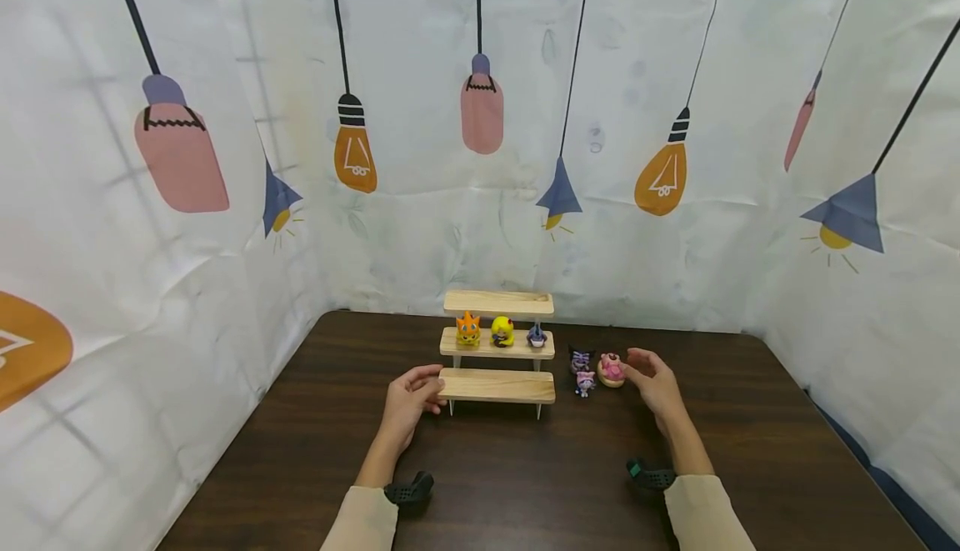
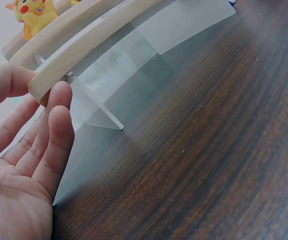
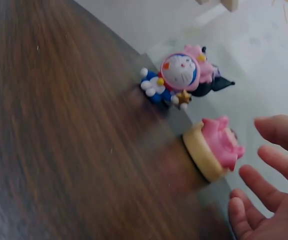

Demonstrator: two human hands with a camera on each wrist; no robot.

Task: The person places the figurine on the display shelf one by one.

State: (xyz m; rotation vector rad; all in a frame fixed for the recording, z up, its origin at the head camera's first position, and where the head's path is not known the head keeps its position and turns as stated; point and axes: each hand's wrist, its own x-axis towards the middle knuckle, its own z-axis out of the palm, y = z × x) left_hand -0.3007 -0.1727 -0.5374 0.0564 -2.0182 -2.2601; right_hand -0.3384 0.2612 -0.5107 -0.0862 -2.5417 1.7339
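A three-tier wooden display stand [image 1: 497,387] on clear legs stands on the table. My left hand [image 1: 408,405] pinches the left end of its lowest board, thumb against the edge and fingertips underneath in the left wrist view. Three figurines sit on the middle board: an orange-and-yellow one [image 1: 468,330], a yellow one [image 1: 502,333] and a dark blue one [image 1: 536,337]. My right hand [image 1: 656,386], fingers spread and loosely bent, is beside a pink figurine [image 3: 223,142] in a tan round base. Next to that stand a pink-hooded blue-and-white figurine [image 3: 180,72] and a black-eared figurine [image 1: 580,358], partly hidden in the right wrist view.
The dark wood-grain table [image 1: 525,484] spreads around the stand. A pale cloth backdrop [image 1: 480,234] printed with lamps and bulbs rises behind and on both sides. A dark band [image 1: 408,490] sits on the left wrist and another [image 1: 651,476] on the right.
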